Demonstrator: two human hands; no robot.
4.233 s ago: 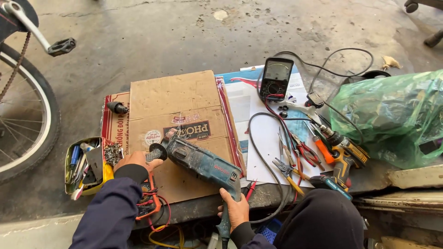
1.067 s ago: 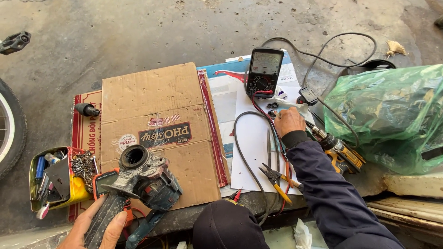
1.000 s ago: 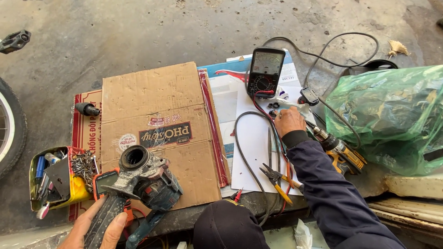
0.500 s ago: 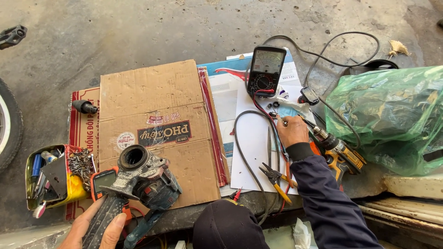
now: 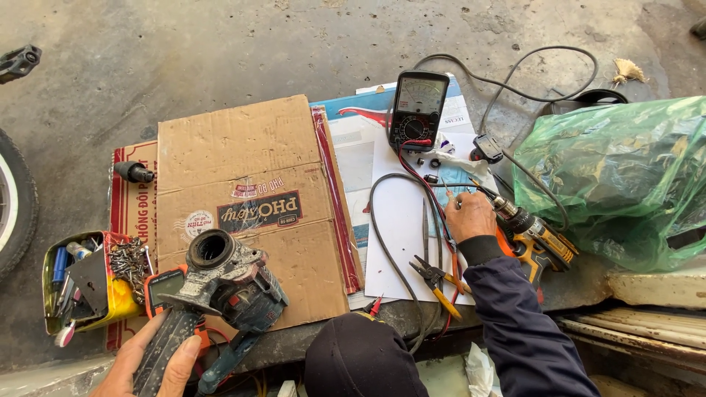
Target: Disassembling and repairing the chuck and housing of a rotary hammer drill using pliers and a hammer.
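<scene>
My left hand (image 5: 151,362) grips the handle of a dirty blue-green rotary hammer drill (image 5: 220,283). The drill rests on the near edge of a flattened cardboard box (image 5: 250,176), its open round nose pointing up. My right hand (image 5: 471,217), in a dark sleeve, lies over the hand tools on a white sheet (image 5: 401,220). Its fingers are closed around a thin tool whose tip (image 5: 448,191) sticks out toward an analogue multimeter (image 5: 417,109). Pliers (image 5: 434,276) lie just near of that hand.
An orange-and-black cordless drill (image 5: 533,239) lies right of my right hand, beside a green plastic bag (image 5: 625,176). A tin of screws and bits (image 5: 81,283) sits at the left, with a bicycle tyre (image 5: 15,202) beyond. A digital meter (image 5: 163,287) lies under the drill. Cables loop over the sheet.
My right hand left the hammer drill, reached to the tools near the multimeter, and has now drawn back slightly toward me. My left hand keeps the drill, now stood nose-up.
</scene>
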